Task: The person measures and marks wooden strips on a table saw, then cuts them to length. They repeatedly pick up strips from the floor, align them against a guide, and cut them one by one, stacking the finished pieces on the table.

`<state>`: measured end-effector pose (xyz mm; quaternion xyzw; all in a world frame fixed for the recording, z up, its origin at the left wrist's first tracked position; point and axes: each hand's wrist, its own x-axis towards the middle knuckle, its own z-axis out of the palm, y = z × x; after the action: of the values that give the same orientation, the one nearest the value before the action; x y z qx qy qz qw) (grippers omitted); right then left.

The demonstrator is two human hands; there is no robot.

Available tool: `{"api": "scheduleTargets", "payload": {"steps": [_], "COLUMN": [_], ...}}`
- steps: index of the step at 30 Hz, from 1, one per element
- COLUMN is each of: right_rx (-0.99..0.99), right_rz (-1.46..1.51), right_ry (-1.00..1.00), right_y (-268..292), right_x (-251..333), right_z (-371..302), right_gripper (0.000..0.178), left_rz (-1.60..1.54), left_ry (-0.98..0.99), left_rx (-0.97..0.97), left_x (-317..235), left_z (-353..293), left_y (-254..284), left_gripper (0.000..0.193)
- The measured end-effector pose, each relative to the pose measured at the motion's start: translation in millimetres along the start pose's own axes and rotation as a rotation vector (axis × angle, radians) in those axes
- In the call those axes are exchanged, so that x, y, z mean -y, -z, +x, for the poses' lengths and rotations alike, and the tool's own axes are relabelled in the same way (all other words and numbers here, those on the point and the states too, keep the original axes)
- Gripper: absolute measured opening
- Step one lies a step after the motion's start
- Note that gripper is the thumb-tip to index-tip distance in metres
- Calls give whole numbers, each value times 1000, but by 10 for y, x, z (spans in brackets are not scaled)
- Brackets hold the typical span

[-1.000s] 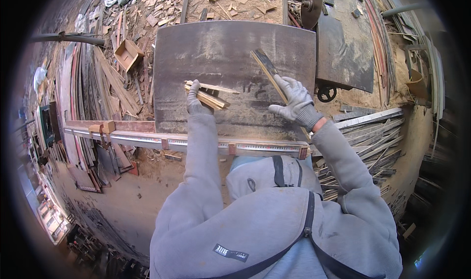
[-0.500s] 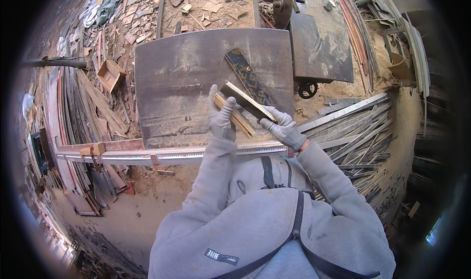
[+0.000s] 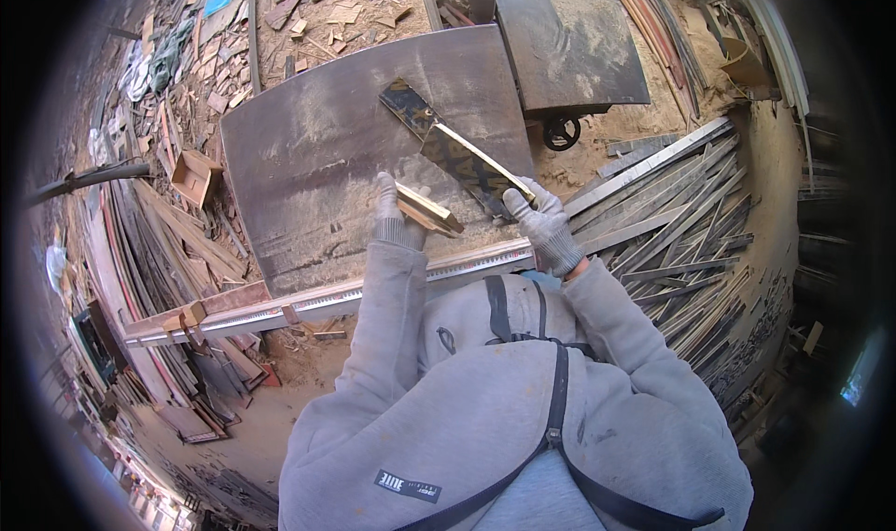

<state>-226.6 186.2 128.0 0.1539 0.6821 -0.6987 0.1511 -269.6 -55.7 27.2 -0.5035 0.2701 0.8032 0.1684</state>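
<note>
Left hand [image 3: 399, 221] and right hand [image 3: 543, 223] both full

From the head view, I see the left closed around short wooden strips [image 3: 431, 210], over the dark table [image 3: 317, 158]. The right is clamped on the near end of a pale-edged strip [image 3: 471, 162], which overlaps a patterned strip [image 3: 407, 105]. A measuring rail [image 3: 322, 298] lines the near edge.

Woodworking workshop, rough and dusty. Signs: broad dark table [image 3: 299, 139] in middle, streaked with sawdust; ruled rail [image 3: 322, 294] along its near edge; second table [image 3: 579, 74] far right, handwheel [image 3: 561, 133] below it. Wood offcuts [image 3: 345, 15] strewn thickly at far side; long strips [image 3: 653, 224] heaped right; boards [image 3: 168, 242] piled left, small open box [image 3: 195, 180] just beyond them.
</note>
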Motion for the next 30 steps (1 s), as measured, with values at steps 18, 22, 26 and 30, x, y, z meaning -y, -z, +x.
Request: {"api": "scheduleTargets", "payload": {"steps": [18, 22, 26, 30], "right_rx": [254, 332, 379, 374], "right_rz": [-1329, -1366, -514, 557], "right_ry": [103, 42, -304, -495], "right_y": [-766, -1051, -297, 1568], "right_x": [-815, -611, -726, -1298], "right_z": [475, 548, 356, -397], "right_gripper": [81, 103, 85, 58], "left_rz": [-8, 219, 247, 390], "left_ry": [-517, -602, -387, -347], "left_rx": [91, 130, -38, 324], "left_x": [-87, -185, -61, 119], "left_z": [-709, -975, -958, -585], "left_y": [816, 948, 965, 897], "left_gripper": [72, 85, 43, 16]}}
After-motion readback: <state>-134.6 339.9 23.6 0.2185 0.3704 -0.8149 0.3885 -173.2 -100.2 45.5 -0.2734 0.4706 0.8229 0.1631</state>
